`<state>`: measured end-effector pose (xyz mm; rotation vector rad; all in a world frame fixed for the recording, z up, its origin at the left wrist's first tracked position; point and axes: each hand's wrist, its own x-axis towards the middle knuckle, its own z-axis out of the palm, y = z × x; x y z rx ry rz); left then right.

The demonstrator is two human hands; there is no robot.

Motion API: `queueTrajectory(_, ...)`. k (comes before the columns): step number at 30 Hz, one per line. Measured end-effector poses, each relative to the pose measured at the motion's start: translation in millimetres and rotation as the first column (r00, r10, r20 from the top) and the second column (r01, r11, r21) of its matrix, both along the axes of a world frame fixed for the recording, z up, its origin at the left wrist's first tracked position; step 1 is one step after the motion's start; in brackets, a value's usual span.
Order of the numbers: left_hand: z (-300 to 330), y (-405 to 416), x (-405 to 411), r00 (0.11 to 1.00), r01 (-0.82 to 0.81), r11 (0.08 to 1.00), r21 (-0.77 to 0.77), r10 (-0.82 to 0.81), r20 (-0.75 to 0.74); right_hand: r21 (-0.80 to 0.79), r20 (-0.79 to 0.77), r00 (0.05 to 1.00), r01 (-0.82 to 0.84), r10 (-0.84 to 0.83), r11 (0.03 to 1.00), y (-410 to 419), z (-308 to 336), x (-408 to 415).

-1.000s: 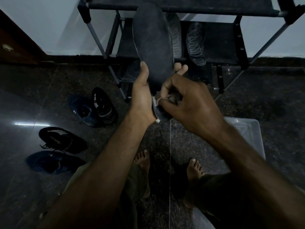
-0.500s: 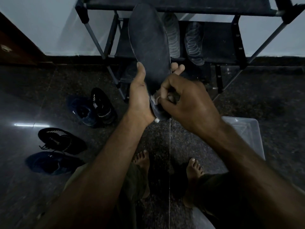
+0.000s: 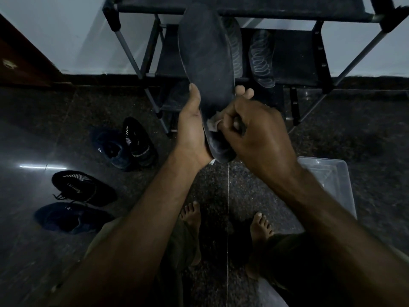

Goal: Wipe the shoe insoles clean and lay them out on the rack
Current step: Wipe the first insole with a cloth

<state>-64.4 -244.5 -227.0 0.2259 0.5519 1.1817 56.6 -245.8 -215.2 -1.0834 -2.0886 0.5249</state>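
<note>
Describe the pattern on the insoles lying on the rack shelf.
Pale looping squiggle lines on dark insoles, head view.

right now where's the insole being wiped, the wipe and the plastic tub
insole (image 3: pixel 205 52), head view, middle of its upper surface
wipe (image 3: pixel 213 124), head view, pale corner showing beside the right hand
plastic tub (image 3: pixel 340 185), head view, right rim

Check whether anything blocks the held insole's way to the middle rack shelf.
Nothing visible does. The insole, in the left hand, is right before the shelf; two patterned insoles already lie there, with bare shelf to their right.
</note>
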Motion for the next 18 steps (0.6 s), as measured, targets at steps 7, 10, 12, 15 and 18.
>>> queueTrajectory(7,5,4,-9,0.997,-0.071,0.997,-0.010,0.071,-0.025,-0.144,0.000,0.998,-0.059,0.060,0.988,1,4,6)
queueTrajectory(10,5,3,-8,0.997,-0.061,0.998,0.035,0.062,-0.049,-0.172,-0.033,0.993,-0.115,0.111,0.978,-5,5,0)
queueTrajectory(12,4,3,-7,0.999,-0.031,0.999,0.035,0.032,-0.028,-0.128,-0.024,0.998,-0.067,0.065,0.990,-4,2,-1)
queueTrajectory(15,2,5,-8,0.999,-0.046,0.999,0.019,0.046,-0.003,-0.083,0.005,1.000,0.025,-0.025,0.996,1,1,5)
queueTrajectory(18,4,5,-10,0.997,-0.076,0.997,0.015,0.076,-0.018,-0.149,-0.007,0.998,-0.055,0.054,0.987,1,6,8)
